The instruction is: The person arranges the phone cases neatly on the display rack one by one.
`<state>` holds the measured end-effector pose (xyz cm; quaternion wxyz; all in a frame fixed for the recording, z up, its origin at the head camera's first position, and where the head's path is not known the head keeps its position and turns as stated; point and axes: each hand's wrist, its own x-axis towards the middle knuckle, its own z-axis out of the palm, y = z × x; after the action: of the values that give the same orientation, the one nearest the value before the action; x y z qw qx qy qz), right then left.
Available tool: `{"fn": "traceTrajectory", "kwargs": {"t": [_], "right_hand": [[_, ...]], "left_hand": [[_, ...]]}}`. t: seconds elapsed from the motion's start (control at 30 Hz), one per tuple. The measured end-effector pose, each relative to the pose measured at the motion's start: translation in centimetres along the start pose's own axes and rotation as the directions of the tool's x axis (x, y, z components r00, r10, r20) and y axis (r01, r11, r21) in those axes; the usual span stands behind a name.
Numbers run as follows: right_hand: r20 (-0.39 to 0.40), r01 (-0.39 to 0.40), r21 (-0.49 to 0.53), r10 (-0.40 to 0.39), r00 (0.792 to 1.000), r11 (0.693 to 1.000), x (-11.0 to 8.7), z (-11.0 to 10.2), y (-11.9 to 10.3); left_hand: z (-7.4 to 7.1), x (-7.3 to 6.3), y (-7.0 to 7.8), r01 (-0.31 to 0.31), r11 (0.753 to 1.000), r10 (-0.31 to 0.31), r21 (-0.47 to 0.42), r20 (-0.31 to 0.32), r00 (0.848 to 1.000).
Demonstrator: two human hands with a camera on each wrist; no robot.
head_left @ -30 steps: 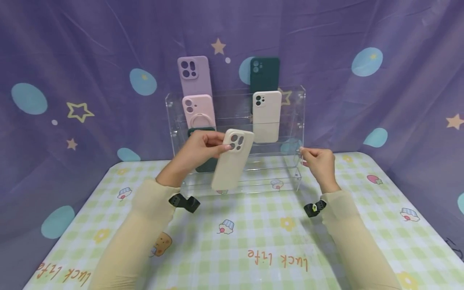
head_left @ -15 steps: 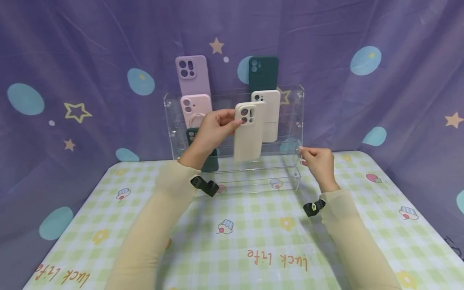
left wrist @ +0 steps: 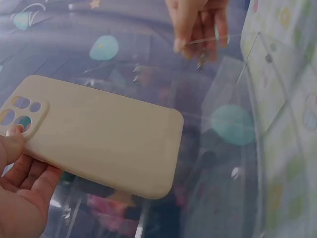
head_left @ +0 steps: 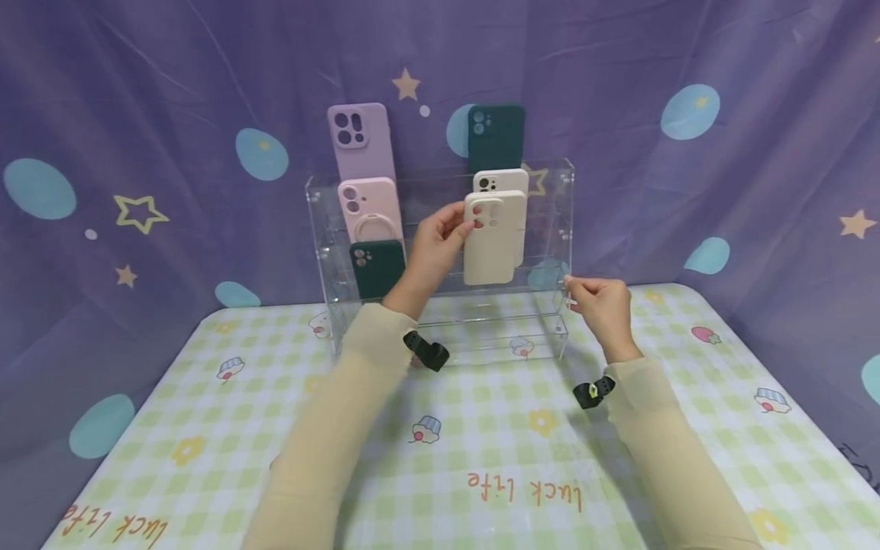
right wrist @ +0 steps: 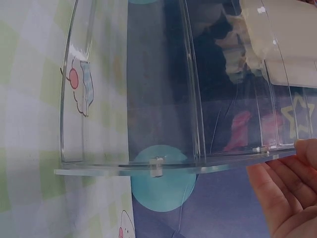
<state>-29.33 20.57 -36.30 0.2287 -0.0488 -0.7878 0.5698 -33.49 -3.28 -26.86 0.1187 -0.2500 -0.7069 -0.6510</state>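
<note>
My left hand [head_left: 440, 244] pinches a cream phone case [head_left: 491, 248] by its left edge near the camera cutouts, thumb on the back. The case is upright in front of a clear acrylic tiered stand [head_left: 440, 302], overlapping a white phone case [head_left: 502, 180] on the right of it. In the left wrist view the cream case [left wrist: 104, 134] shows its full back, with the thumb [left wrist: 15, 136] at the cutouts. My right hand [head_left: 605, 313] pinches the right side panel of the stand; in the right wrist view its fingers [right wrist: 280, 186] lie at the panel's edge.
On the stand's left side are a lilac case [head_left: 360, 141], a pink case [head_left: 371, 206] with a ring, and a dark green case [head_left: 378, 269]. Another dark green case [head_left: 495, 137] rises at the back right. A purple curtain [head_left: 619, 69] hangs behind the checked tablecloth [head_left: 481, 428].
My left hand has carried the cream case up and rightward, from before the stand's middle to in front of the white case, turning it upright. The right hand stays at the side panel.
</note>
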Motion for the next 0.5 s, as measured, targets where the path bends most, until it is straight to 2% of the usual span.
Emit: {"fn": "traceTrajectory", "kwargs": {"t": [0.1,0.2,0.37,0.5], "right_hand": [[0.000,0.000,-0.011,0.000,1.000,1.000,0.0,0.0,-0.1],[-0.005,-0.005,-0.022,0.005,1.000,1.000,0.0,0.1,-0.1],[-0.010,-0.007,-0.025,0.006,1.000,1.000,0.0,0.1,0.0],[-0.018,0.000,-0.025,0.000,1.000,1.000,0.0,0.1,0.1]], "left_hand": [[0.9,-0.3,-0.9,0.001,1.000,-0.001,-0.001,-0.003,1.000],[1.5,-0.6,-1.8,0.036,0.999,-0.036,0.002,-0.001,0.999],[2.2,-1.2,-2.8,0.124,0.992,-0.125,0.024,0.019,0.992],[2.6,-1.6,-3.4,0.201,0.976,-0.203,0.080,0.023,0.979]]}}
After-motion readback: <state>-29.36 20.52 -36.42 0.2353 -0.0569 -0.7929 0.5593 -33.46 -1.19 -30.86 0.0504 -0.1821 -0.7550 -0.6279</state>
